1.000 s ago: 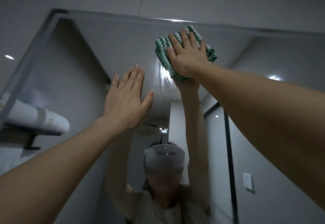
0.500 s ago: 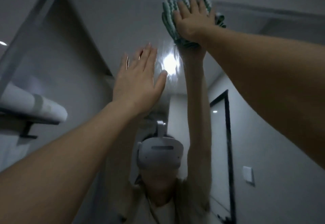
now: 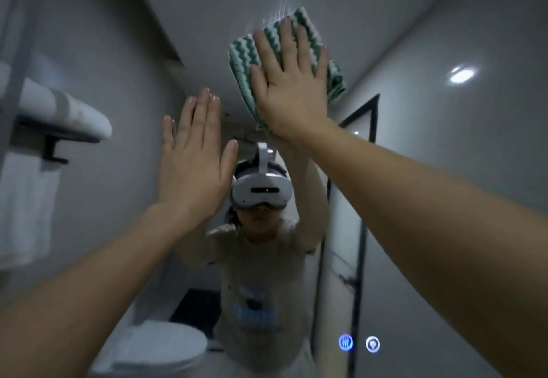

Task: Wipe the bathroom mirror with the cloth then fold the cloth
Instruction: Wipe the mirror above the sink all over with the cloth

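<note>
The bathroom mirror [image 3: 444, 170] fills almost the whole view. My right hand [image 3: 292, 84] lies flat with straight fingers on a bunched green-and-white zigzag cloth [image 3: 310, 29] and presses it against the upper middle of the glass. My left hand [image 3: 194, 158] is flat against the mirror too, fingers straight and together, lower and to the left of the cloth, holding nothing. Most of the cloth is hidden under my right palm.
The glass reflects a person wearing a white headset [image 3: 261, 191], a rolled white towel [image 3: 68, 111] on a dark rack at the left, a toilet lid [image 3: 160, 345] at the bottom, and a dark-framed door [image 3: 361, 229]. Two lit touch icons [image 3: 358, 343] glow low on the mirror.
The view has tilted down, so the mirror's top edge is out of frame. My right hand with the cloth has slid down from that edge; its fingers are now spread flatter. My left hand stays pressed.
</note>
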`<state>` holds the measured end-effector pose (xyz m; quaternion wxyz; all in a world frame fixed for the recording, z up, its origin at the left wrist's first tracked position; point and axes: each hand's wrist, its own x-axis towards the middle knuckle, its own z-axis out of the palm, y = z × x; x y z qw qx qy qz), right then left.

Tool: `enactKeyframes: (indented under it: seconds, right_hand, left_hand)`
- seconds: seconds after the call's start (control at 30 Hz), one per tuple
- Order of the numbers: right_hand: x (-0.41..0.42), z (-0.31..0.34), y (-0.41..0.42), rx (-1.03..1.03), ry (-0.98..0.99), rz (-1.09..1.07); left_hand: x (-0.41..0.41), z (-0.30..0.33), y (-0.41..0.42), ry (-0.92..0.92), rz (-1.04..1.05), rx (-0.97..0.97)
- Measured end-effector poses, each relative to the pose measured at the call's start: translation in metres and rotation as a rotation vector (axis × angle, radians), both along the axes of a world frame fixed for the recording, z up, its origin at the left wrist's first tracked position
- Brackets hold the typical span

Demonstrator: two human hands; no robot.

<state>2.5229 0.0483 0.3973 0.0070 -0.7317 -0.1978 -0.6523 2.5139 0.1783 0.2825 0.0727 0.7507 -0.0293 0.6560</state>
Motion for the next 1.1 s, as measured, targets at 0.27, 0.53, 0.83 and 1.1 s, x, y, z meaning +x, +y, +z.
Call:
enactKeyframes:
  seconds: [0.27,0.53,0.83,1.1]
  right_hand:
    - [0.005,-0.140,0.006,0.043,-0.031,0.052]
    - [-0.004,-0.259,0.012,0.137,0.083,0.074]
    - [-0.003,-0.363,-0.017,0.152,0.135,-0.004]
    - [-0.005,-0.412,-0.045,0.126,0.137,0.017]
  left_hand:
    - [-0.009,-0.113,0.007,0.121,0.038,0.050]
    - [-0.026,-0.175,0.004,0.195,0.015,0.026]
    - [-0.017,-0.233,-0.020,0.183,0.083,-0.008]
    - [-0.023,-0.279,-0.044,0.199,0.121,0.014]
